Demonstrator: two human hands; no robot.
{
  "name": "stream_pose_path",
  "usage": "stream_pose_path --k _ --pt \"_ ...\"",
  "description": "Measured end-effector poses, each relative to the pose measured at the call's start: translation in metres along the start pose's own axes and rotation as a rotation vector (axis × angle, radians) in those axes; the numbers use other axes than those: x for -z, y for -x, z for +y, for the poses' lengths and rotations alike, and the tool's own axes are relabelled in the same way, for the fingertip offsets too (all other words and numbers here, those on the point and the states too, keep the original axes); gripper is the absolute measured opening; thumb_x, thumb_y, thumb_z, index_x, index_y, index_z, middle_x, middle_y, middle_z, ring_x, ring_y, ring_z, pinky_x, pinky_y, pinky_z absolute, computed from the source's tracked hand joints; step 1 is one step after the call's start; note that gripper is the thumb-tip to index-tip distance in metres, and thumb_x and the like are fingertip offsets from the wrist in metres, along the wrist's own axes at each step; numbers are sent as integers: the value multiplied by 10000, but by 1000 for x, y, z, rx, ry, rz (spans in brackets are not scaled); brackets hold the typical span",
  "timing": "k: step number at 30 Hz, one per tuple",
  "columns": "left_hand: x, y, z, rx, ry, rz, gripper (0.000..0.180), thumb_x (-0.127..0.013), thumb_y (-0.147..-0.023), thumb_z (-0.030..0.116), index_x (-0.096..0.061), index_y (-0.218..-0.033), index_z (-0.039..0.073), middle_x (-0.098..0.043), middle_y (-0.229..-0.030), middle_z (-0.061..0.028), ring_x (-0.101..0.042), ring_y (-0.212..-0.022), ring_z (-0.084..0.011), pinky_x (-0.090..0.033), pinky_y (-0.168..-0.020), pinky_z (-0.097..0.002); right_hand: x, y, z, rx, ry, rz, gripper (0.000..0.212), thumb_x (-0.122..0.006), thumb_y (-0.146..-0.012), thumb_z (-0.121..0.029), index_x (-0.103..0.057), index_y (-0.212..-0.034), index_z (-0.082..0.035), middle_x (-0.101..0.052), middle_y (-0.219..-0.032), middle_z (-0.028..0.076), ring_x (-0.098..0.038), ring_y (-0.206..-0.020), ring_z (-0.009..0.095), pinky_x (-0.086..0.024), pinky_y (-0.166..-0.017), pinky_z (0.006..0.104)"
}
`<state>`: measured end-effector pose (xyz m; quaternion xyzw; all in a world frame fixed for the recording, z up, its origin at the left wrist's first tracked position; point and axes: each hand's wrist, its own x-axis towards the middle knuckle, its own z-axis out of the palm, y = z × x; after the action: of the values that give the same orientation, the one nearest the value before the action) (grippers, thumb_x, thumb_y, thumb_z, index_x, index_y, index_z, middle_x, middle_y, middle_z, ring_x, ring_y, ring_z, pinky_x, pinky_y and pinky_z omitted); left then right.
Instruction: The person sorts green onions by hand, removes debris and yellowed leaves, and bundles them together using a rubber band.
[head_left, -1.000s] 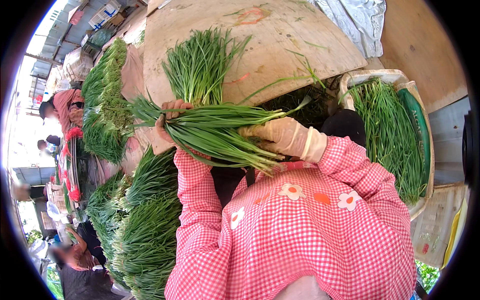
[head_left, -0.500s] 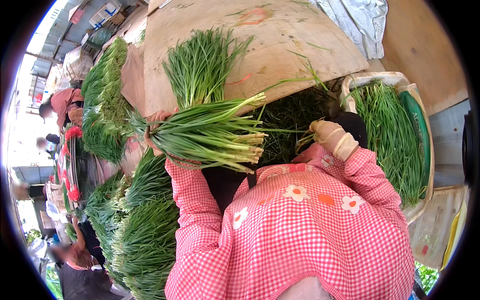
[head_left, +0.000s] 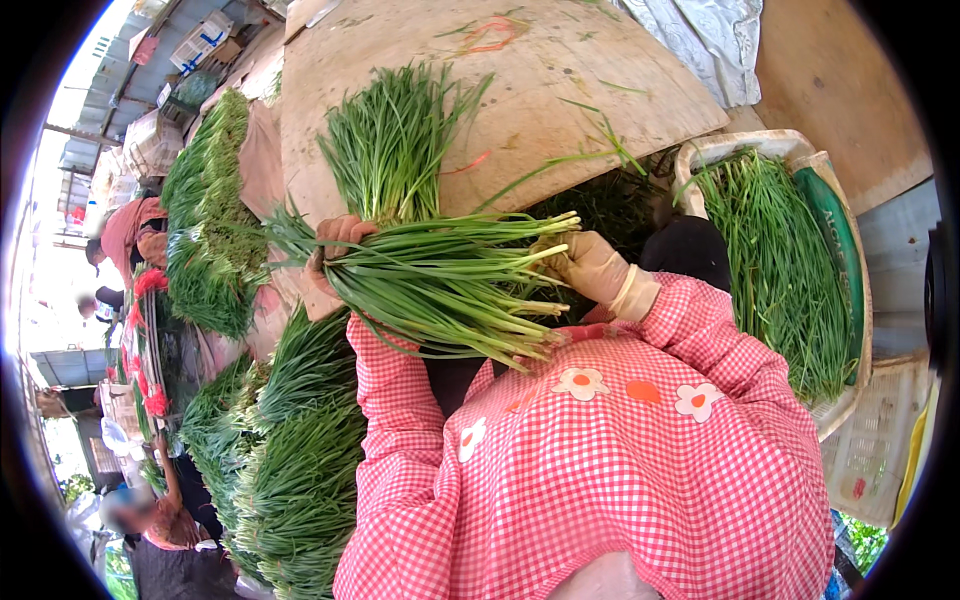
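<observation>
A loose bunch of garlic chives point(head_left: 450, 275) lies across in front of my chest, leaves to the left and pale cut ends to the right. My gloved left hand point(head_left: 340, 248) is wrapped round its leafy part. At the pale ends, my gloved right hand point(head_left: 585, 262) has its fingers bent closed on some stems; the fingertips are partly hidden. Just beyond, another bundle of garlic chives point(head_left: 390, 140) rests on the wooden board point(head_left: 560, 80), its stem ends toward me.
On my right stands a white crate point(head_left: 740, 148) full of chives with a green panel inside. Piles of chives point(head_left: 300, 460) lie on my left. Loose leaves and a red band point(head_left: 490, 35) are on the board. Other people point(head_left: 165, 515) are at the far left.
My right hand has moved left from beside the bunch to its stem ends. The bunch, still in my left hand, has shifted slightly to the right and down.
</observation>
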<state>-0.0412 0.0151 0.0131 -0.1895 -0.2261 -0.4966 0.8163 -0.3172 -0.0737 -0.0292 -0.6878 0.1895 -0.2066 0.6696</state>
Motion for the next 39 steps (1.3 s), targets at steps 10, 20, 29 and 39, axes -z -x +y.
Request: stream_pose_path --k 10,20,29,39 --pt "-8 4 26 -104 -14 116 148 -576 -724 88 -440 -697 140 -447 -681 46 -445 -662 -81 -347 -686 -240 64 11 24 -371 1028 -8 214 -566 -873 -184 -565 -969 8 -625 -892 50 -587 -792 185 -473 -716 330" --pt "21 6 -5 42 199 70 150 -621 -705 107 -494 -784 100 -474 -681 40 -451 -668 -90 -346 -678 -246 -4 -48 -4 321 -72 -279 433 -575 -854 -128 -442 -1248 -11 -542 -1183 125 -510 -1098 181 -414 -942 319" --pt "-2 12 1 -98 7 209 144 -573 -725 98 -439 -675 114 -459 -654 31 -444 -645 -95 -366 -666 -253 39 -15 5 -95 -112 -32 209 -485 -923 -228 -571 -1006 -57 -632 -887 19 -558 -769 104 -474 -652 256" --pt "-19 18 4 -161 -683 568 148 -475 -792 232 -467 -695 121 -509 -674 29 -517 -687 -144 -439 -740 -319 80 33 -21 142 1038 6 643 -664 -749 -194 -386 -1321 -96 -479 -1226 170 -462 -1135 297 -383 -949 343"
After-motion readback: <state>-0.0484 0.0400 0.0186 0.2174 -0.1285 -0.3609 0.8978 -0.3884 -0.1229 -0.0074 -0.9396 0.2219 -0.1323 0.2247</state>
